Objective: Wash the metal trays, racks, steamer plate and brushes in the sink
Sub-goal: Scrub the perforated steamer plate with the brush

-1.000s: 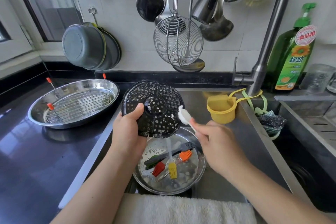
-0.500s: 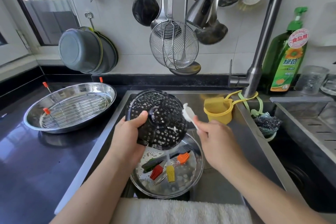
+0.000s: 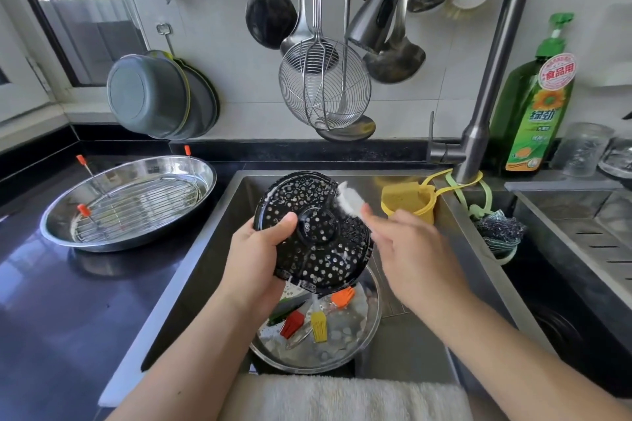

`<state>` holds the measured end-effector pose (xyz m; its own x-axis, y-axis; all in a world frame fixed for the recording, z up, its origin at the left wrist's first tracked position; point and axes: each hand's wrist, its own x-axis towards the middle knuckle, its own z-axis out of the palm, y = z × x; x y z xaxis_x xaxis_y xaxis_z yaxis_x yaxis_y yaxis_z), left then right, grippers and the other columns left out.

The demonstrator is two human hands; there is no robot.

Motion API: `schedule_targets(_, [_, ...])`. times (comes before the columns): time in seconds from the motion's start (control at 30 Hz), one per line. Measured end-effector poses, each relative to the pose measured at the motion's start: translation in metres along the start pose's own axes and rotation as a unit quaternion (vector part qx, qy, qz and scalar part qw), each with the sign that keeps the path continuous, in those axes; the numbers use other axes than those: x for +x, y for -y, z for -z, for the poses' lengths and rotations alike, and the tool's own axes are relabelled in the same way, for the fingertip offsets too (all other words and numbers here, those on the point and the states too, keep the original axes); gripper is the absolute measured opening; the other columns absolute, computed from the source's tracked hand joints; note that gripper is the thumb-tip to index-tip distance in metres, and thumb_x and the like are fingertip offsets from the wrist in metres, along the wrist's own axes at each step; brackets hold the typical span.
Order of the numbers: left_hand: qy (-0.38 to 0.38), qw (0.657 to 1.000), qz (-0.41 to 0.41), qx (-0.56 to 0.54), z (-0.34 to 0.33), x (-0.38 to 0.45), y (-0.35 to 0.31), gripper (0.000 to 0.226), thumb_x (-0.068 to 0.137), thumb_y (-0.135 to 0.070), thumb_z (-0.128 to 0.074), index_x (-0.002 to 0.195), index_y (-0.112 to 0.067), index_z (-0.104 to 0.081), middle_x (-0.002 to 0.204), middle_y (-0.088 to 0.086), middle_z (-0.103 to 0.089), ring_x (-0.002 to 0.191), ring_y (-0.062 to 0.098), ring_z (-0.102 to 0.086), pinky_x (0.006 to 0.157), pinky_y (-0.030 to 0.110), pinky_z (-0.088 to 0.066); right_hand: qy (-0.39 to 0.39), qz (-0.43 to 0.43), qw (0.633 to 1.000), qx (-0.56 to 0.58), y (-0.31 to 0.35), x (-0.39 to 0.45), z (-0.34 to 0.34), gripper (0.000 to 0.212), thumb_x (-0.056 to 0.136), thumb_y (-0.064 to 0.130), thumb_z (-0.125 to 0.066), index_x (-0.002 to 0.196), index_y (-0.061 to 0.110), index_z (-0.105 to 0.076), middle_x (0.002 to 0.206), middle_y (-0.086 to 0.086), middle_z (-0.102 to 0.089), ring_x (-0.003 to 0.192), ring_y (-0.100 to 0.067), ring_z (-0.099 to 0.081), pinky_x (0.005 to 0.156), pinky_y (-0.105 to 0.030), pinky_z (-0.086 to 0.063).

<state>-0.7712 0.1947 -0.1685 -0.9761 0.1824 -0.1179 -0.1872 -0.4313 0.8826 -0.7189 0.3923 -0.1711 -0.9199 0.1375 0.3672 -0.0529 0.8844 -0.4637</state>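
Note:
My left hand [image 3: 254, 260] grips the black perforated steamer plate [image 3: 318, 246] by its left edge and holds it tilted over the sink [image 3: 219, 249]. My right hand [image 3: 410, 256] holds a white scrubbing brush [image 3: 349, 200] whose head touches the plate's upper right rim. Suds cling to the plate. Below it a round metal tray [image 3: 342, 349] lies in the sink with soapy water and red [image 3: 292, 323], yellow [image 3: 318, 323] and orange [image 3: 343, 296] silicone brushes. Another oval metal tray [image 3: 58, 225] with a wire rack [image 3: 136, 208] rests on the left counter.
The faucet [image 3: 485, 85] arches over the sink from the right. Ladles and a wire skimmer [image 3: 325, 85] hang above. A yellow sponge holder [image 3: 407, 203] and a green dish soap bottle [image 3: 533, 106] are at right. A white towel [image 3: 342, 396] drapes the front edge.
The steamer plate has tilted and come lower toward me. The white brush has moved up along the plate's upper right rim.

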Motion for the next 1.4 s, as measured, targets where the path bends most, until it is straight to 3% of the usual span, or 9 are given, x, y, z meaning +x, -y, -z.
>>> schedule_targets(0.23, [-0.046,0.996,0.001,-0.078,0.011,0.014,0.004,0.039,0.1,-0.007,-0.059,0.139,-0.006,-0.056,0.127,0.017,-0.072,0.116,0.038,-0.07,0.104,0.057,-0.051,-0.003,-0.023,0.999,-0.047,-0.001,0.001,-0.003,0.053,0.105,0.017,-0.05,0.15,0.045,-0.041,0.085,0.01,-0.046,0.067,-0.01,-0.046,0.052,-0.029,-0.032])
schedule_targets(0.37, [-0.07,0.99,0.005,-0.12,0.015,0.02,0.006,0.045,0.098,-0.01,-0.062,0.142,-0.003,-0.054,0.13,0.02,-0.069,0.118,0.041,-0.068,0.106,0.057,-0.049,0.059,0.062,0.996,-0.006,0.033,-0.023,-0.016,0.057,0.106,0.014,-0.049,0.152,0.045,-0.036,0.082,0.006,-0.042,0.065,-0.01,-0.045,0.049,-0.032,-0.034])
schedule_targets(0.5, [-0.062,0.991,0.002,-0.122,0.018,0.022,0.008,0.044,0.099,-0.01,-0.06,0.142,-0.003,-0.052,0.13,0.019,-0.07,0.118,0.039,-0.069,0.106,0.057,-0.05,0.015,-0.017,0.998,-0.066,0.01,0.001,-0.007,0.053,0.107,0.018,-0.047,0.149,0.048,-0.041,0.086,0.006,-0.046,0.072,-0.014,-0.049,0.049,-0.029,-0.031])
schedule_targets(0.67, [-0.069,0.99,0.007,-0.123,0.015,0.023,0.01,0.043,0.099,-0.011,-0.061,0.14,-0.002,-0.055,0.129,0.021,-0.07,0.116,0.041,-0.069,0.104,0.058,-0.051,0.106,0.085,0.991,0.02,0.036,-0.03,-0.021,0.054,0.107,0.019,-0.048,0.148,0.052,-0.039,0.086,0.005,-0.047,0.07,-0.015,-0.052,0.055,-0.04,-0.047])
schedule_targets(0.77, [-0.08,0.987,0.001,-0.138,0.017,0.025,0.01,0.044,0.098,-0.01,-0.063,0.14,-0.003,-0.054,0.127,0.021,-0.071,0.113,0.041,-0.071,0.102,0.059,-0.053,0.032,0.012,0.998,-0.057,0.015,-0.007,-0.015,0.057,0.106,0.016,-0.047,0.149,0.052,-0.036,0.084,0.005,-0.045,0.067,-0.014,-0.05,0.052,-0.035,-0.04])
schedule_targets(0.93, [-0.09,0.985,0.0,-0.146,0.015,0.026,0.011,0.039,0.101,-0.012,-0.061,0.139,-0.004,-0.056,0.126,0.021,-0.071,0.111,0.042,-0.072,0.097,0.061,-0.055,0.112,0.093,0.989,0.012,0.046,-0.033,-0.027,0.061,0.103,0.012,-0.05,0.148,0.051,-0.037,0.076,0.013,-0.036,0.064,-0.01,-0.039,0.047,-0.025,-0.024])
schedule_targets(1.1, [-0.092,0.982,-0.014,-0.166,0.016,0.026,0.007,0.037,0.103,-0.008,-0.058,0.139,-0.003,-0.056,0.124,0.02,-0.072,0.108,0.039,-0.073,0.097,0.061,-0.056,0.029,-0.006,0.997,-0.073,0.008,0.0,-0.014,0.055,0.106,0.017,-0.046,0.149,0.05,-0.04,0.088,0.006,-0.048,0.074,-0.017,-0.052,0.057,-0.035,-0.045])
schedule_targets(1.2, [-0.105,0.977,0.014,-0.183,0.014,0.025,0.006,0.041,0.101,-0.013,-0.061,0.14,-0.003,-0.055,0.125,0.022,-0.071,0.108,0.041,-0.073,0.093,0.06,-0.057,0.1,0.08,0.991,0.022,0.037,-0.028,-0.022,0.05,0.107,0.02,-0.047,0.147,0.051,-0.041,0.082,0.005,-0.043,0.069,-0.017,-0.049,0.058,-0.045,-0.046])
schedule_targets(1.4, [-0.13,0.965,0.028,-0.227,0.011,0.022,-0.006,0.021,0.108,-0.014,-0.053,0.118,0.0,-0.064,0.105,0.019,-0.078,0.091,0.032,-0.078,0.088,0.057,-0.058,0.031,0.035,0.998,-0.03,0.014,-0.004,-0.021,0.047,0.106,0.021,-0.048,0.145,0.048,-0.048,0.086,0.004,-0.048,0.068,-0.014,-0.05,0.052,-0.036,-0.045])
